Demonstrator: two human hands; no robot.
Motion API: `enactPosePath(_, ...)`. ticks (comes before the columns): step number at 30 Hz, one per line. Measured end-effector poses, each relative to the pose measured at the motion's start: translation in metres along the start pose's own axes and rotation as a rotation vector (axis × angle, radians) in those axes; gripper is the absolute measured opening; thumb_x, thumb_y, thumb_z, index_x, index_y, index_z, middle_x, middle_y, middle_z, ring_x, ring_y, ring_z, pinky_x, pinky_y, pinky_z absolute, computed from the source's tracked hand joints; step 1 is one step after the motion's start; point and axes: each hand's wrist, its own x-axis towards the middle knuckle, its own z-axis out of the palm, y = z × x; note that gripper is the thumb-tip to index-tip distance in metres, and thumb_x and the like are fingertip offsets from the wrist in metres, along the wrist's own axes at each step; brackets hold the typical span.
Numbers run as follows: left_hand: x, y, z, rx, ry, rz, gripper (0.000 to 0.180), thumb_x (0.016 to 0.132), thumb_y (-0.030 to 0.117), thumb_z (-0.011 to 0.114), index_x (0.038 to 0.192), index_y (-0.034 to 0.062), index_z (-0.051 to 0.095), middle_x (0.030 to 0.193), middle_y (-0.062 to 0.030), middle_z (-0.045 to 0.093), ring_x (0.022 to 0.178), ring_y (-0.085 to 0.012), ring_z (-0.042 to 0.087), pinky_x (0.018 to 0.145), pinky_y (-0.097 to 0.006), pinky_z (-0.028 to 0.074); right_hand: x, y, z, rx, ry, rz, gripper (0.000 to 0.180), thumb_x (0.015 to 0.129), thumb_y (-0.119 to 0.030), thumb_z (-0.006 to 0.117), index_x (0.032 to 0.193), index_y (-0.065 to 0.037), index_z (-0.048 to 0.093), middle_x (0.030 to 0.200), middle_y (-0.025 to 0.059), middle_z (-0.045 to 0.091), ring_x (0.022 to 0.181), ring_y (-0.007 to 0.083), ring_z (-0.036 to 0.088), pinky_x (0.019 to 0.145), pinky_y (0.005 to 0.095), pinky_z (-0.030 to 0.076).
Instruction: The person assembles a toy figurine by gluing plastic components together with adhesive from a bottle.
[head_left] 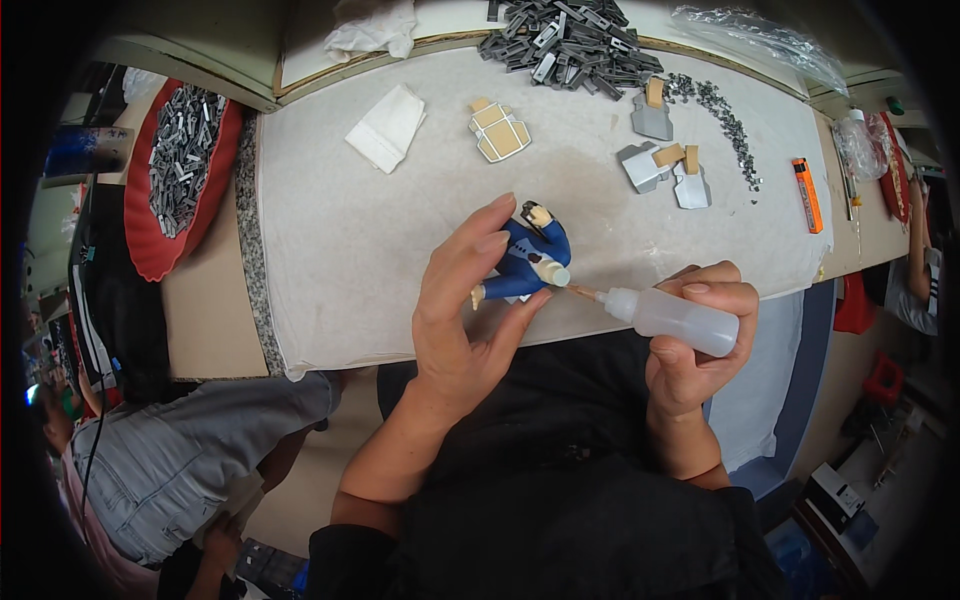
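In my left hand [465,310] is a small figurine [525,255] with a blue suit and pale hands, held between thumb and fingers over the front edge of the table. The top of its neck or head, a pale round stub, points right. My right hand [705,335] is wrapped round a translucent white squeeze bottle [680,320] lying nearly level. Its thin brownish nozzle points left and ends at or very near the figurine's pale stub; I cannot tell whether they touch.
The white-covered table [370,260] bears a heap of dark grey clips [570,50], tiny dark parts [735,130], grey and tan pieces [650,165], a tan piece [498,130], a folded white cloth [388,128] and an orange box [807,195]. A red basket [140,215] stands left. Another person [200,460] sits at left.
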Motion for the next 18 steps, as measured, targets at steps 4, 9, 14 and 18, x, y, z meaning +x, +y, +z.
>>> enactPosePath(4, 0.0001, -0.0001, -0.0011, 0.009, -0.005, -0.001, 0.06, 0.064, -0.006, 0.069, 0.115, 0.0057, 0.039, 0.118, -0.0244, 0.047, 0.107, -0.034, 0.05, 0.086, -0.036, 0.045, -0.0013, 0.0006, 0.0002, 0.006, -0.004, 0.005, 0.043, 0.063, -0.013, 0.078, 0.094, -0.002, 0.051, 0.084, 0.0099, 0.053, 0.075, 0.0137, 0.053, 0.065, 0.0226, 0.044)
enactPosePath(9, -0.0002, 0.0, -0.0013, -0.01, 0.006, -0.001, 0.06, 0.064, -0.006, 0.07, 0.114, 0.006, 0.039, 0.118, -0.0244, 0.047, 0.106, -0.0343, 0.051, 0.085, -0.037, 0.044, -0.001, 0.0004, 0.0015, 0.014, -0.015, 0.004, 0.043, 0.063, -0.012, 0.078, 0.095, -0.001, 0.051, 0.084, 0.01, 0.053, 0.076, 0.0138, 0.053, 0.065, 0.0226, 0.044)
enactPosePath(14, -0.0002, 0.002, -0.0072, 0.056, -0.146, -0.025, 0.067, 0.07, -0.005, 0.067, 0.12, 0.0093, 0.024, 0.125, -0.025, 0.037, 0.117, -0.0312, 0.04, 0.096, -0.038, 0.038, -0.0011, 0.0017, 0.0005, 0.003, -0.016, -0.012, 0.043, 0.063, -0.012, 0.078, 0.095, -0.002, 0.051, 0.084, 0.0099, 0.053, 0.075, 0.0137, 0.053, 0.065, 0.0224, 0.044)
enactPosePath(18, -0.0001, 0.002, -0.0072, 0.055, -0.145, -0.015, 0.067, 0.07, -0.005, 0.067, 0.12, 0.0092, 0.024, 0.126, -0.0248, 0.037, 0.118, -0.0313, 0.04, 0.096, -0.039, 0.038, -0.0013, -0.0005, 0.0011, 0.01, -0.02, -0.001, 0.043, 0.063, -0.012, 0.078, 0.094, -0.002, 0.051, 0.084, 0.0098, 0.053, 0.075, 0.0137, 0.053, 0.064, 0.0223, 0.044)
